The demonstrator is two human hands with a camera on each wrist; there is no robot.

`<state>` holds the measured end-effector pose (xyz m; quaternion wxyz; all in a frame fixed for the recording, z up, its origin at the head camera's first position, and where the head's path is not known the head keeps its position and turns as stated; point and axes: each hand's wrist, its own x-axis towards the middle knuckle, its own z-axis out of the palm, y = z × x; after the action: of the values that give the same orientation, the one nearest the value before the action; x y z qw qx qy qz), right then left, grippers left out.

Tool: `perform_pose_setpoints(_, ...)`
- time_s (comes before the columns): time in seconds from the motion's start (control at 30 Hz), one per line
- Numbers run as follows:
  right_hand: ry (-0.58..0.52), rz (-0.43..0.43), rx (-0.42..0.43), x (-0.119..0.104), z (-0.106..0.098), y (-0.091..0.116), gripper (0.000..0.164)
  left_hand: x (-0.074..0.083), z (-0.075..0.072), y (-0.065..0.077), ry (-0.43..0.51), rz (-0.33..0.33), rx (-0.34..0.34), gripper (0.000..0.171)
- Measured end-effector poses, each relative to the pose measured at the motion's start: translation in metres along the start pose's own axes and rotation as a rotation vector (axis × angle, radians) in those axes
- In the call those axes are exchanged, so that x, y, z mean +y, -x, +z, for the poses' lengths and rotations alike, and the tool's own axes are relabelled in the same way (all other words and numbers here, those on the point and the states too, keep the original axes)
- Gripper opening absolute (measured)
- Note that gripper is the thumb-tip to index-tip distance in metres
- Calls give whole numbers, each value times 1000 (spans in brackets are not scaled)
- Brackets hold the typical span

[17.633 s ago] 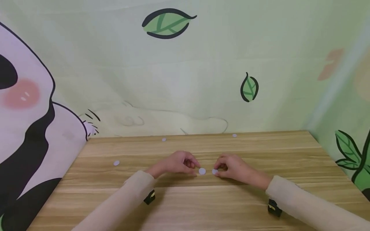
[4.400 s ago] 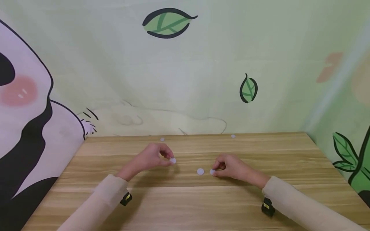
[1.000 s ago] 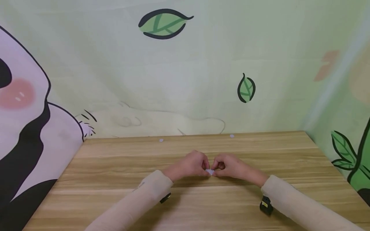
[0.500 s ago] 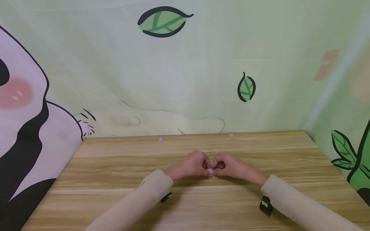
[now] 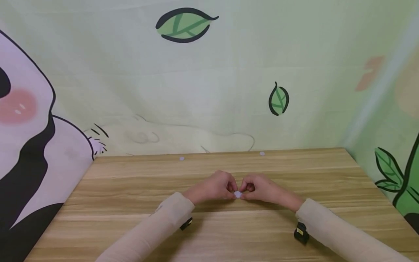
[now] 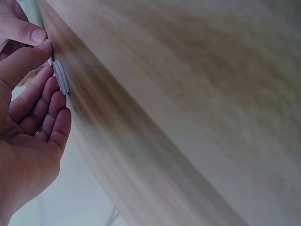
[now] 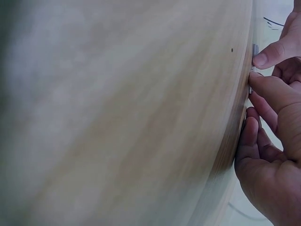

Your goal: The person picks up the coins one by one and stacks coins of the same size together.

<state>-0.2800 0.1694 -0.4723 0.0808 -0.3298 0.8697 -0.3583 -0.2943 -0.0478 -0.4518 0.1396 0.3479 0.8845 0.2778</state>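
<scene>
My left hand (image 5: 218, 185) and right hand (image 5: 261, 188) meet fingertip to fingertip low over the middle of the wooden table. Small white round discs (image 5: 238, 194) show between them, partly covered by the fingers. The left thumb and forefinger pinch a disc, and the right thumb and forefinger pinch one beside it. In the left wrist view, flat discs (image 6: 61, 77) lie stacked on the wood under the left fingers. From the right wrist view, a disc edge (image 7: 250, 89) peeks out by the right thumb, and another disc (image 7: 255, 49) by the left thumb.
Two more white discs, a left one (image 5: 182, 158) and a right one (image 5: 262, 154), lie near the back edge of the table (image 5: 131, 233). A cloth backdrop (image 5: 209, 87) printed with a panda and leaves rises behind and at the sides.
Earlier, a disc lay on the table's left side; the left hand took it and brought it right to the middle discs beside the right hand. Over the last second the hands barely move.
</scene>
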Motion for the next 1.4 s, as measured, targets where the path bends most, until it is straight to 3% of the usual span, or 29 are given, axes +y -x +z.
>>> perform_pose_setpoints(0.73,-1,3,-3,3,-2,2,9,3,3,-2,-9,-62,5,13)
perform_pose_setpoints(1.2,12,2,-2,2,-4,0,8,5,5,-2,35,-69,31,13)
perform_pose_setpoints(1.4,15,-7,-5,1,-3,1,8,-1,7,0,78,-42,52,11)
